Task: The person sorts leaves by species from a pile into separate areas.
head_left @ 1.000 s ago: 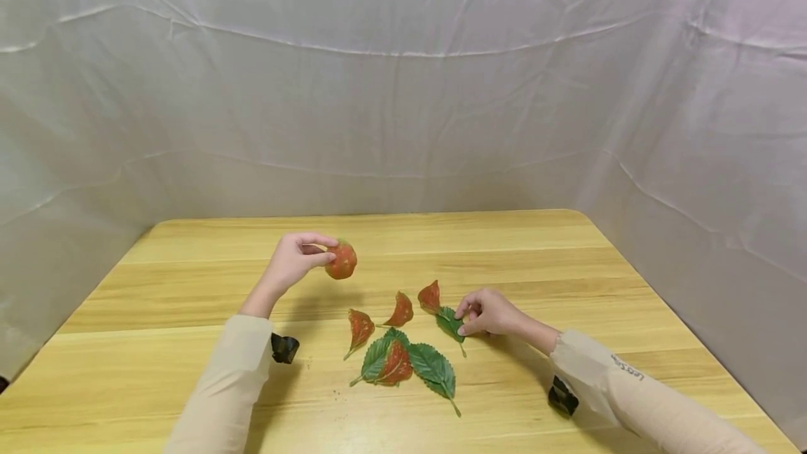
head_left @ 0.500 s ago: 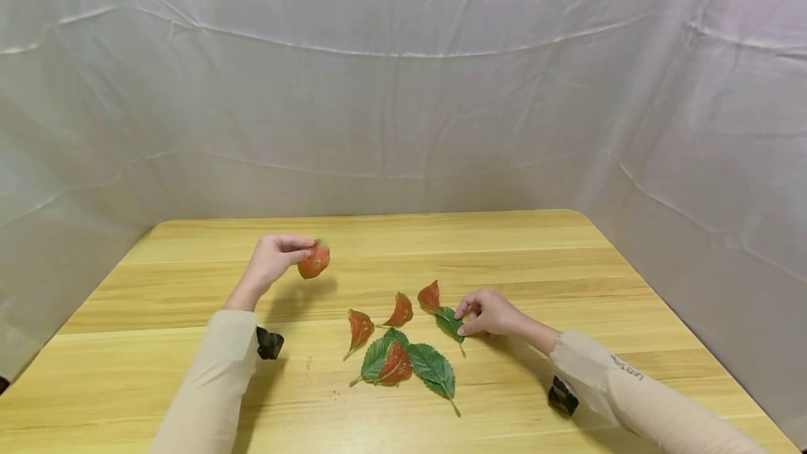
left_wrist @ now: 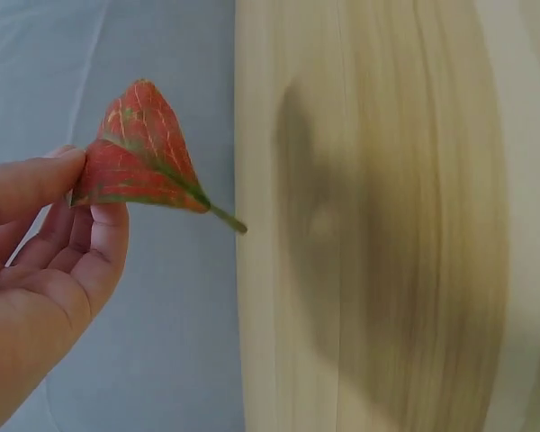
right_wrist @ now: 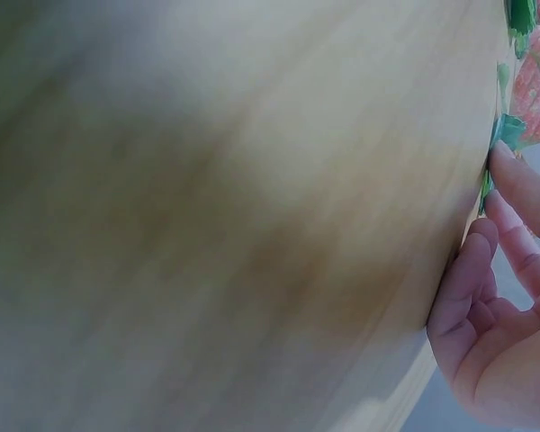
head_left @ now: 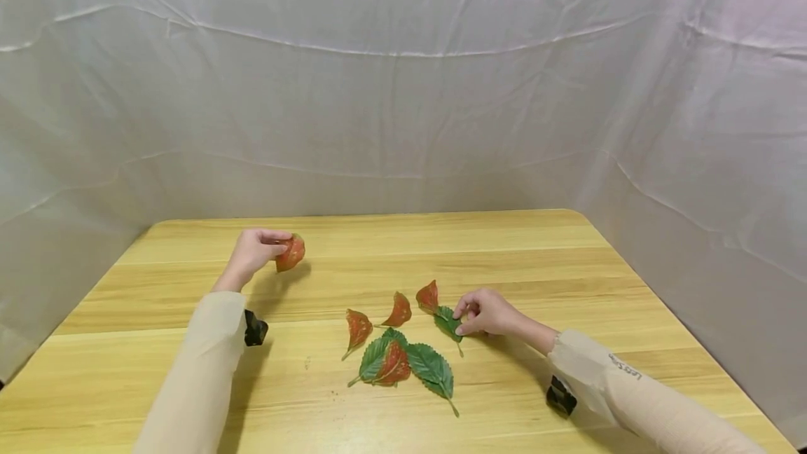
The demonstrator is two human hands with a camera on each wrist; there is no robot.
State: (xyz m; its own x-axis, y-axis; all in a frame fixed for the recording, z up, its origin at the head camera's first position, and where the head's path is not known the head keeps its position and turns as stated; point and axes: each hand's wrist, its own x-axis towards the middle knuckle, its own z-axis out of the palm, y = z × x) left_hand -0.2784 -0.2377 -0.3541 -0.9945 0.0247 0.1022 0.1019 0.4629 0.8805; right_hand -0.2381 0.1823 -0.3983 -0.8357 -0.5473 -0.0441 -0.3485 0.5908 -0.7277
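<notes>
High over the back left of the table, my left hand [head_left: 249, 255] pinches a red leaf [head_left: 293, 253] between thumb and fingers. The left wrist view shows this red leaf [left_wrist: 148, 153] folded, with yellowish veins, its short green stem pointing away from the hand. My right hand [head_left: 493, 314] is down at the table, thumb and forefinger pinching the edge of a small green leaf [head_left: 446, 322]. Another red leaf [head_left: 428, 296] overlaps the upper end of that green leaf. In the right wrist view only slivers of the green leaf [right_wrist: 511, 131] show past the fingertips.
Two red leaves, one upright-looking [head_left: 398, 310] and one farther left [head_left: 359, 328], lie mid-table. Nearer me, a red leaf [head_left: 394, 363] lies over green leaves, with a larger green leaf [head_left: 431, 368] beside it. Pale cloth [head_left: 391, 111] hangs behind the wooden table [head_left: 536, 244].
My left hand has carried its red leaf leftward and slightly toward the back, over the table. My right hand and the lying leaves have stayed where they were.
</notes>
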